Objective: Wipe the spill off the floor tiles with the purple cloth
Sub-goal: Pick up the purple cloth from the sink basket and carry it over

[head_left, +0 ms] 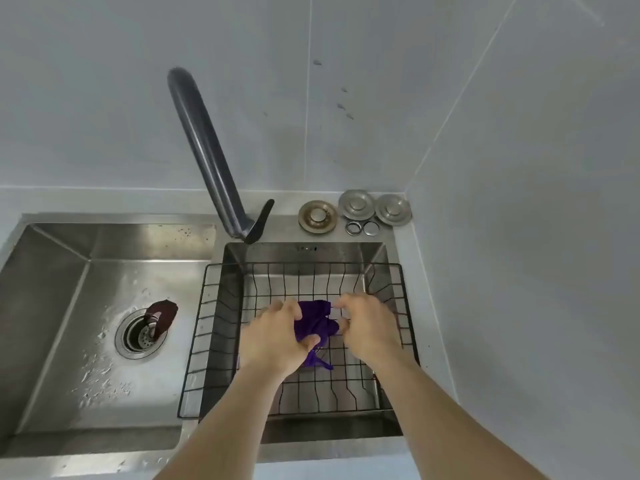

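Observation:
The purple cloth (316, 323) is bunched up over the black wire basket (403, 306) that sits in the right sink basin. My left hand (273, 336) grips the cloth's left side, thumb and fingers closed on it. My right hand (369, 325) pinches its right edge with the fingertips. A thin strip of the cloth hangs down below my left hand. No floor tiles or spill are in view.
A dark faucet (207, 157) rises between the two basins. The left basin (69, 306) is wet, with a drain strainer (138, 336) and a dark stopper (162, 317). Metal drain covers (356, 204) and rings lie on the counter behind. Grey tiled walls close in behind and at right.

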{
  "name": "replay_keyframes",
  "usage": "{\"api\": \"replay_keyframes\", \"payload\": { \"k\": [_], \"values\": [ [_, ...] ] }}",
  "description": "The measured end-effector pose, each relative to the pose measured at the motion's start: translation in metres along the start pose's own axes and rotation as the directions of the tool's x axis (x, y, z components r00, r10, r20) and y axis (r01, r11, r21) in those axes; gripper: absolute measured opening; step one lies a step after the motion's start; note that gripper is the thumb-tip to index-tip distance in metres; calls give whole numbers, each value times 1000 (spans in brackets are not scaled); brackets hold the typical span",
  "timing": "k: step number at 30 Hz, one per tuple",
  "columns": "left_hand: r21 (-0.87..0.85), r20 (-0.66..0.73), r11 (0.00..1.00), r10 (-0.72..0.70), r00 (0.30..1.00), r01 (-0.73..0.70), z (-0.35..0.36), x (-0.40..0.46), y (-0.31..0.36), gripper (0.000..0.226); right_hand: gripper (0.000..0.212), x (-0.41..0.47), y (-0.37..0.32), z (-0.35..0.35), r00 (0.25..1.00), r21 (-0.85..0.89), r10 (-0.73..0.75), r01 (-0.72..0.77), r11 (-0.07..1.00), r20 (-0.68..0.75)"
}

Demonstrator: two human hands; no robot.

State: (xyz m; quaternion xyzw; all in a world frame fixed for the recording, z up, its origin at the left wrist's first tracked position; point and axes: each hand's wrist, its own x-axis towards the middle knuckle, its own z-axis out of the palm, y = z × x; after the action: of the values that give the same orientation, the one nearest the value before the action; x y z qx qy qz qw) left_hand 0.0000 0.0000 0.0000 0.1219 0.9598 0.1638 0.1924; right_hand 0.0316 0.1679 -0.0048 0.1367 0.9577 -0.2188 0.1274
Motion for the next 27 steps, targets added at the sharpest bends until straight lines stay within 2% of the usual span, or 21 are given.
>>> {"api": "replay_keyframes", "payload": {
  "k": [4, 8, 11, 18, 23, 27],
  "values": [
    [55, 58, 996, -79, 995, 76, 18, 10, 3, 61, 44, 19, 2, 16, 998, 22, -29, 28, 999, 48],
    [12, 25, 996, -94, 995, 94, 25, 18, -3, 38, 46, 30, -1, 28, 993, 4, -96, 96, 995, 74],
    [-64, 27, 993, -99, 995, 101, 19, 21, -11, 20, 33, 34, 0, 31, 992, -27, -103, 105, 994, 70],
    [-7, -6, 993, -115, 993, 115, -11, 16, -30, 16, 10, 29, -11, 16, 991, 58, -135, 133, 989, 24],
    [3, -114, 998, -66, 991, 66, -44, 7, -33, 11, 9, 14, -27, -10, 989, 170, -145, 141, 975, 14],
    [12, -154, 1000, -14, 988, 16, -72, -14, -26, 15, 9, -10, -43, -39, 970, 177, -208, 228, 957, -125]
  ]
}}
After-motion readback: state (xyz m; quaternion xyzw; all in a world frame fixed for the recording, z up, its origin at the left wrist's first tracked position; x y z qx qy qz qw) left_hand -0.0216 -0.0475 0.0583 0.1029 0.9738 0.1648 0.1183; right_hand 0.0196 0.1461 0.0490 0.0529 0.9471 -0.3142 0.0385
